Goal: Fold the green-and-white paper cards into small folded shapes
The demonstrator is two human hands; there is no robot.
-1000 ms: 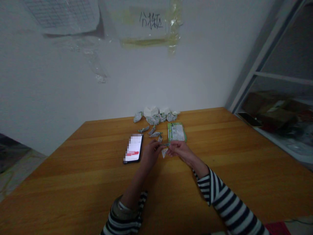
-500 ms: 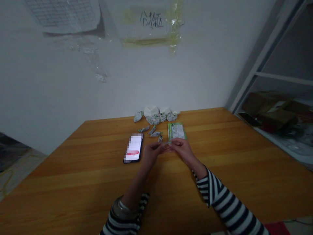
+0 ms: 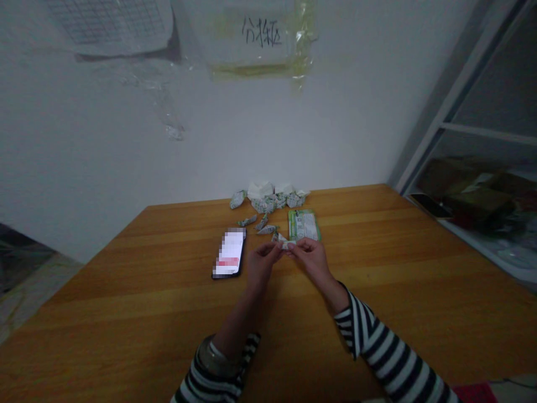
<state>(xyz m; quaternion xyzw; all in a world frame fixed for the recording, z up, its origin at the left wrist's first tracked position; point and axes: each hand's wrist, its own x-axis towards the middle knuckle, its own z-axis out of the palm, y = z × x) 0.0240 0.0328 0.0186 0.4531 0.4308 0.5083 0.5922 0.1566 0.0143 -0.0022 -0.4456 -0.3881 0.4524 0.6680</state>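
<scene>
"Okay, quick pass: your left hand?"

"Pinching. I've got one end of a small white-and-green wrapper between thumb and fingers."

"Right hand?"

"Same grip, other end, so the wrapper spans the gap between my fingertips. Can't tell if there's anything inside; too small."

"Where is it, exactly?"

"Over the wooden table, just this side of the green-and-white printed pouch, to the right of the smartphone."

"Phone?"

"Flat, near my left hand, screen lit, partly pixelated, reddish bar low down."

"Past the hands?"

"Several small twisted paper packets, scattered, the closest one just beyond the wrapper. Behind those, a row of crumpled printed papers along the back edge by the wall."

"Wall?"

"Handwritten sign, yellowish tape round it, gridded sheet off to its left."

"Sleeves?"

"Dark-and-white striped sleeves, both arms, forearms coming in from the near edge."
</scene>
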